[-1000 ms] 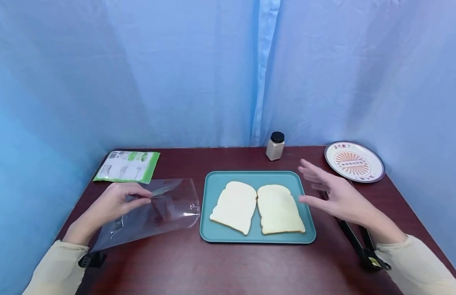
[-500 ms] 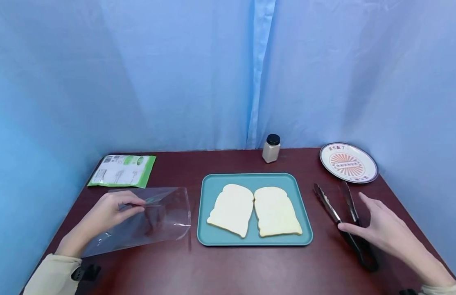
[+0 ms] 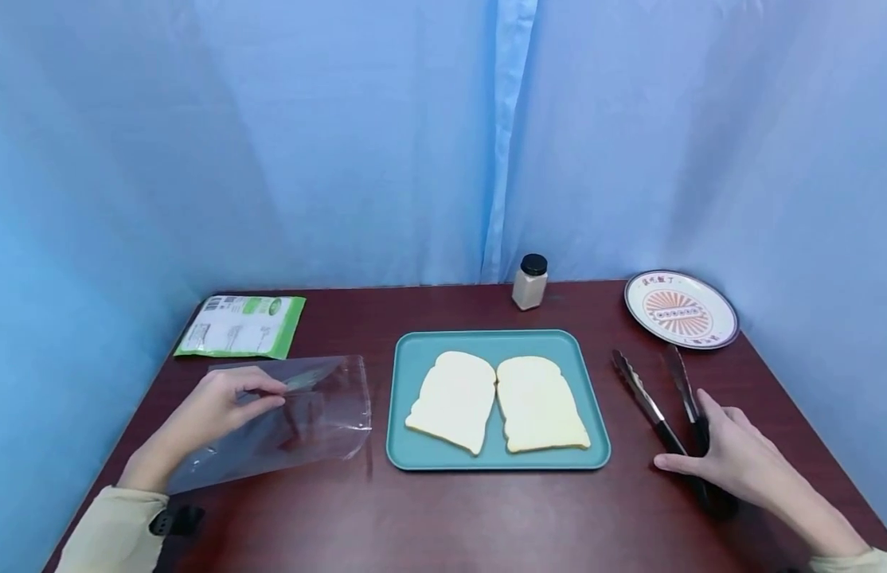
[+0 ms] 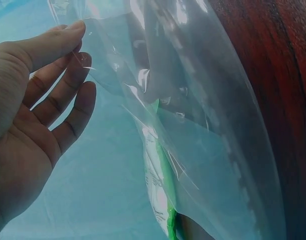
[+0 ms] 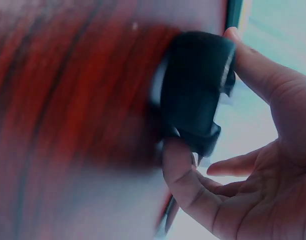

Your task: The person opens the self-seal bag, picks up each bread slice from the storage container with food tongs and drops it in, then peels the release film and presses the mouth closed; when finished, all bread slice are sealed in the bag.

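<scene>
My left hand (image 3: pixel 214 410) pinches the upper edge of a clear plastic bag (image 3: pixel 336 418) between thumb and fingertips. In the left wrist view, the bag (image 4: pixel 193 110) spreads out beside that hand and shows what lies behind it. On the right, my right hand (image 3: pixel 740 461) straddles the black handles of metal tongs (image 3: pixel 642 393), whose jaws are spread apart on the table. Seen from the right wrist, thumb and curled fingers lie on opposite sides of the black handle (image 5: pixel 193 95). Two bread slices (image 3: pixel 454 402) lie side by side on a teal tray (image 3: pixel 423 455) between the hands.
A green and white packet (image 3: pixel 239 326) lies at the back left. Behind the tray stands a small jar (image 3: pixel 530 286) with a black lid. A patterned round plate (image 3: pixel 716 312) is at the back right, and blue curtains (image 3: pixel 343 143) enclose the table.
My right hand has moved from beside the tray rightward and down to the tongs, and its fingers have closed in round the handles. The left hand keeps its pinch on the bag.
</scene>
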`<move>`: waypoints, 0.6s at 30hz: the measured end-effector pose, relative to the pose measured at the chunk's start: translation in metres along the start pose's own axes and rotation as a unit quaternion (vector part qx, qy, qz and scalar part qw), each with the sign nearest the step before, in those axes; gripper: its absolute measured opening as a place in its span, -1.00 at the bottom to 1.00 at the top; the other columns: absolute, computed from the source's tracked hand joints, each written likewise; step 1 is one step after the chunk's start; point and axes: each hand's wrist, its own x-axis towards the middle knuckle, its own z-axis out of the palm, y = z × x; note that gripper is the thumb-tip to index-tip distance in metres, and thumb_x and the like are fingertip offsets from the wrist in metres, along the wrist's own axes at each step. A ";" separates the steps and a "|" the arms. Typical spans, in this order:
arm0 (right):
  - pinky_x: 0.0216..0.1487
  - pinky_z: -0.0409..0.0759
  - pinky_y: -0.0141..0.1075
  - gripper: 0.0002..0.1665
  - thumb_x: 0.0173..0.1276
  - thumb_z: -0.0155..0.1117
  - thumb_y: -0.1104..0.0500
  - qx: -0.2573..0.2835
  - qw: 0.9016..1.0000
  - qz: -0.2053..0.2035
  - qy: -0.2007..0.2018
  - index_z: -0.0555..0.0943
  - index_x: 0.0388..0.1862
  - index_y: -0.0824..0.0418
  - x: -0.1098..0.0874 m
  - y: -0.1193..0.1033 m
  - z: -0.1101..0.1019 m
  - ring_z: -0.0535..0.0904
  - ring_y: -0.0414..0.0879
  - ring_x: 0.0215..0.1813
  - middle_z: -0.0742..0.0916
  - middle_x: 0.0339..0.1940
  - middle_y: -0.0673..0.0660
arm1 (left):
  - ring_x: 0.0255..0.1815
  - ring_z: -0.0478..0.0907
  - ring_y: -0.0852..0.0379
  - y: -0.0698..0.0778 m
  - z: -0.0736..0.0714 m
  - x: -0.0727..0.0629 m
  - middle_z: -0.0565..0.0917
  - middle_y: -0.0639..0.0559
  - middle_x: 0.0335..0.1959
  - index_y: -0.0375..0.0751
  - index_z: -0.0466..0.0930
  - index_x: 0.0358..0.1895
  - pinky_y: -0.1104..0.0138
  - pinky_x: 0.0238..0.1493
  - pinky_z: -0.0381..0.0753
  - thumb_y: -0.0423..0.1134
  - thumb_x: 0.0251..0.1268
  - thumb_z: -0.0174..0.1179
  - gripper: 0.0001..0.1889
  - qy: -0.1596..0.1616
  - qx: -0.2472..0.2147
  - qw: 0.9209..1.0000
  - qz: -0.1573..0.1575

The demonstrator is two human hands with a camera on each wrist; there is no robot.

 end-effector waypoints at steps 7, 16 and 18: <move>-0.14 0.48 0.36 0.60 -0.03 0.53 -0.48 0.001 1.000 -0.008 0.002 0.00 0.49 0.65 0.009 -0.002 0.005 0.39 0.52 0.12 0.44 0.06 0.74 | -0.26 0.65 0.30 -0.001 0.000 -0.004 0.76 0.19 -0.26 -0.13 0.81 -0.14 0.44 -0.32 0.63 -0.52 -0.01 0.52 -0.66 -0.001 0.007 1.000 -0.011; -0.32 0.51 0.18 0.26 0.06 0.55 -0.36 -0.007 1.000 -0.009 0.001 0.25 0.26 0.60 0.018 0.003 -0.002 0.52 0.29 -0.15 0.58 -0.29 0.40 | -0.27 0.63 0.32 -0.005 0.001 -0.008 0.75 0.20 -0.25 -0.09 0.81 -0.10 0.46 -0.36 0.58 -0.54 0.03 0.49 -0.64 -0.006 -0.012 1.000 -0.012; -0.38 0.50 0.10 0.18 0.06 0.55 -0.36 -0.013 1.000 -0.001 -0.002 0.31 0.15 0.59 0.014 0.007 -0.004 0.52 0.20 -0.26 0.56 -0.39 0.27 | -0.27 0.62 0.32 -0.006 0.002 -0.005 0.75 0.19 -0.24 -0.08 0.80 -0.09 0.44 -0.38 0.58 -0.53 0.05 0.49 -0.64 -0.011 -0.018 1.000 -0.014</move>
